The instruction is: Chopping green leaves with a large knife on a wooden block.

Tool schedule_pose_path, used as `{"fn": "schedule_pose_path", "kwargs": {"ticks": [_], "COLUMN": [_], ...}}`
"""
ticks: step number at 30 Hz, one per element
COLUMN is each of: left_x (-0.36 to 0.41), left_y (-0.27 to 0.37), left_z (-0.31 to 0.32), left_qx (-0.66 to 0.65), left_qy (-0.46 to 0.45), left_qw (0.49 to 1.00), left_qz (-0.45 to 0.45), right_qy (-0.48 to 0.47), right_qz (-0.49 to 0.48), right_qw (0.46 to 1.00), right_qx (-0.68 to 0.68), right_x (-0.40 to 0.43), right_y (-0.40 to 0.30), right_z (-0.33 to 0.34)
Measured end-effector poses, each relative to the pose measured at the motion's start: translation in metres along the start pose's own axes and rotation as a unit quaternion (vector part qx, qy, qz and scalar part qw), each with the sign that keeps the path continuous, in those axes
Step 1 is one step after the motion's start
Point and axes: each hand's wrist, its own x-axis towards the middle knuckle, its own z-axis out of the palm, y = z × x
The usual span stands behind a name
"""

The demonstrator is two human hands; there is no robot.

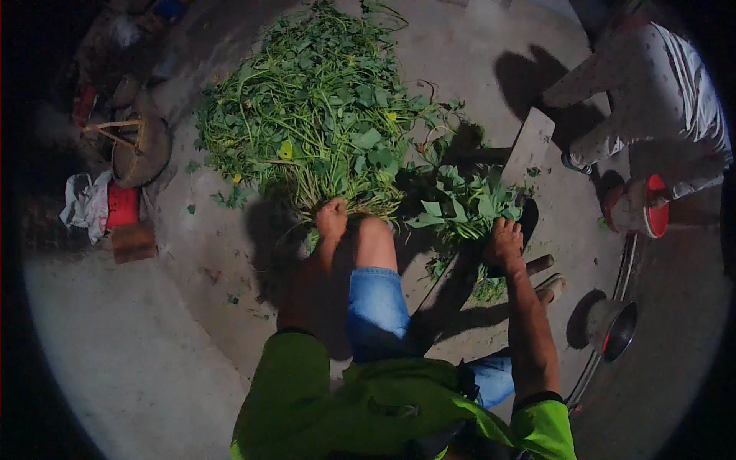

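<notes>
A large heap of leafy green vines [322, 109] lies on the concrete floor before me. My left hand [332, 219] is closed around the stem ends at its near edge, just left of my bare knee. To the right, a smaller bunch of leafy cuttings [460, 201] lies across a narrow wooden board [529, 141]. My right hand [505, 242] is at the near right side of this bunch with its fingers curled. Whether it grips stems or a tool is hidden. Dark shadow covers part of the board.
A person in patterned trousers [638, 80] is at the upper right, near a red-rimmed bucket [635, 207]. A metal pot [612, 330] lies lower right. A basket with a wooden handle [141, 149], a white plastic bag [86, 201] and a brick [133, 241] are at left.
</notes>
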Motion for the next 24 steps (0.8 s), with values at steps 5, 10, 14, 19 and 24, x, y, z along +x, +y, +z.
{"fn": "schedule_pose_path", "kwargs": {"ticks": [5, 10, 14, 19, 24], "left_x": [-0.016, -0.03, 0.007, 0.051, 0.056], "left_y": [0.024, 0.029, 0.038, 0.042, 0.031], "left_z": [-0.004, -0.047, -0.076, -0.067, -0.023], "left_qx": [-0.101, 0.025, 0.215, 0.291, 0.345], "left_qy": [-0.032, -0.182, -0.247, -0.309, -0.403], "left_qw": [0.991, 0.967, 0.905, 0.848, 0.801], "left_qz": [-0.082, 0.175, 0.271, 0.317, 0.278], "right_qy": [0.007, 0.008, 0.004, -0.011, 0.015], "right_qz": [0.002, 0.018, 0.01, 0.016, 0.002], "right_qw": [1.0, 0.999, 1.0, 1.0, 1.0], "right_qx": [0.005, -0.026, -0.022, 0.012, -0.025], "right_x": [0.004, 0.016, 0.013, 0.004, 0.007], "right_y": [0.005, 0.014, 0.011, 0.003, 0.006], "right_z": [0.01, 0.032, 0.026, 0.005, 0.017]}}
